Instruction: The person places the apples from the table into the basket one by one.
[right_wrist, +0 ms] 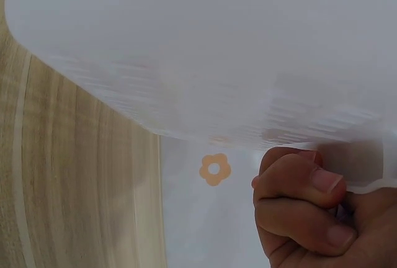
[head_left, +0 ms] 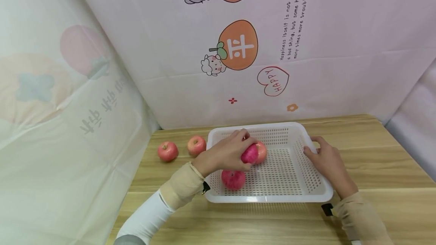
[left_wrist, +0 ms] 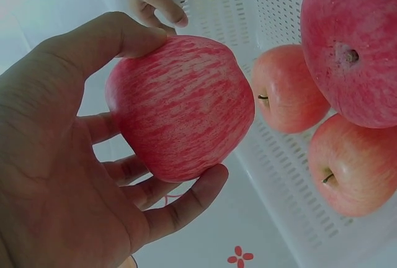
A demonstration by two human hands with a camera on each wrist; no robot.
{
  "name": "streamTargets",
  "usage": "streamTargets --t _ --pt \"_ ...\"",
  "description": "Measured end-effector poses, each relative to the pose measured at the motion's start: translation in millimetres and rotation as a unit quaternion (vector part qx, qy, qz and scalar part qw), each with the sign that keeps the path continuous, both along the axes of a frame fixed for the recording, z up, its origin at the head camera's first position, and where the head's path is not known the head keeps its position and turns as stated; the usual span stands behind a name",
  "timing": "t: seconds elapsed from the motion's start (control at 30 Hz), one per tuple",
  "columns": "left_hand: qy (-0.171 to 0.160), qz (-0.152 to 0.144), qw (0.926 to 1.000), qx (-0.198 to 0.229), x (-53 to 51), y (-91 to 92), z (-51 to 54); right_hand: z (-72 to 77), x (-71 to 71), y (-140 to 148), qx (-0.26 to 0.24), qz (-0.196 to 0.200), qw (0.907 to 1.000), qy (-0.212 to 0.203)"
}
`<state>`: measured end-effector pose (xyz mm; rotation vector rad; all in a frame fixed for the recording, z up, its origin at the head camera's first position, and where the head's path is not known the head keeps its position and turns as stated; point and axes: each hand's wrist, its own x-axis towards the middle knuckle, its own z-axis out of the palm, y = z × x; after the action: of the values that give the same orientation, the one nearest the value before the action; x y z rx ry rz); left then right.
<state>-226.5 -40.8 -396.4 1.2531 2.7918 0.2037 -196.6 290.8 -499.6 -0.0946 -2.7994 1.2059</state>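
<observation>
My left hand (head_left: 228, 152) (left_wrist: 80, 138) holds a deep red apple (head_left: 249, 154) (left_wrist: 180, 110) between thumb and fingers, above the left half of the white perforated basket (head_left: 265, 199). Inside the basket lie another deep red apple (head_left: 233, 180) (left_wrist: 356, 51) and a paler one (head_left: 261, 152) (left_wrist: 288, 88). The left wrist view also shows a second pale apple (left_wrist: 356, 165), which my hand seems to cover in the head view. My right hand (head_left: 325, 162) (right_wrist: 304, 209) grips the basket's right rim, fingers curled outside it and thumb over the edge.
Two pale red apples (head_left: 167, 151) (head_left: 196, 145) sit on the wooden table (head_left: 163, 207), left of the basket. A printed white cloth (head_left: 170, 67) hangs behind the table, and another pale cloth (head_left: 85, 184) borders its left side.
</observation>
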Motion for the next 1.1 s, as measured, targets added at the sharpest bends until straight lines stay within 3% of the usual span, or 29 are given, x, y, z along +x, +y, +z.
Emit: streamTargets --t 0.47,1.1 --pt "-0.010 -0.017 0.9998 -0.003 -5.7 8.8 -12.3 0.0 -0.5 -1.8 -0.016 -0.001 0.9998 -0.008" --pt "-0.022 -0.043 0.9974 -0.054 -4.5 19.5 -24.7 -0.3 1.2 -1.7 -0.026 0.003 0.9996 -0.008"
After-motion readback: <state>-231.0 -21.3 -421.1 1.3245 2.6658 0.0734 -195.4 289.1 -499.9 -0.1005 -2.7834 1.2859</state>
